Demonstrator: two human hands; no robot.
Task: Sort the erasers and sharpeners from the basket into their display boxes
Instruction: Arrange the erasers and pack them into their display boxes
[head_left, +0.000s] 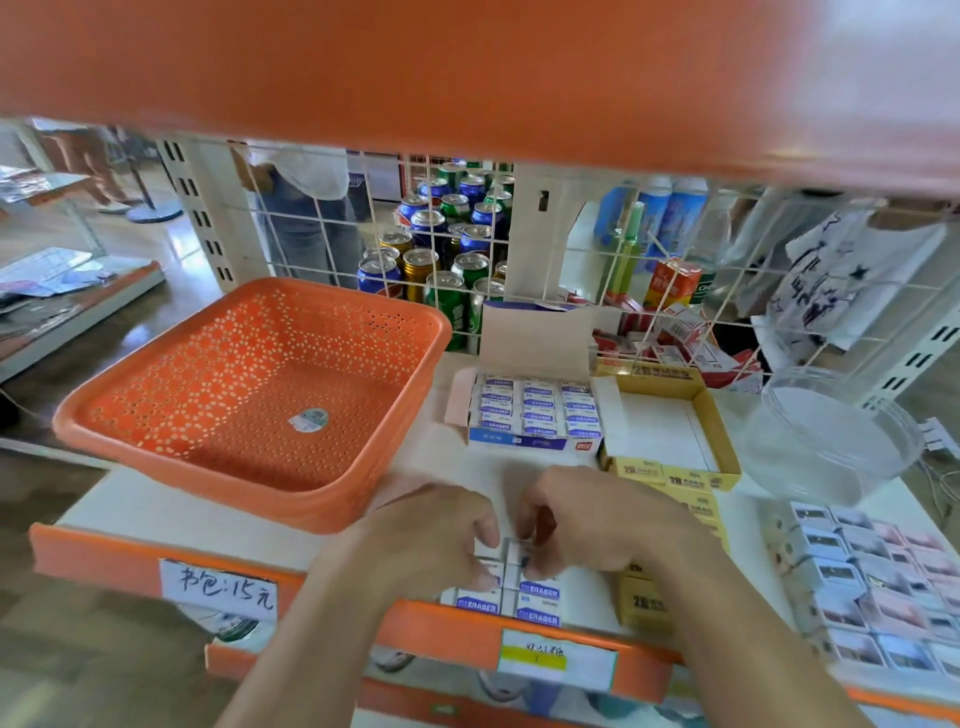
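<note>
A cluster of blue-labelled erasers is pinched from both sides by the curled fingers of the left hand and right hand, just right of the orange basket, at its front corner. Further right of the basket, a filled blue eraser box and an open yellow box are seen.

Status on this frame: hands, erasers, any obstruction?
Left hand, right hand both pinching blue erasers at shelf front. Basket empty. Blue display box looks full; yellow box empty. Path unobstructed.
</note>
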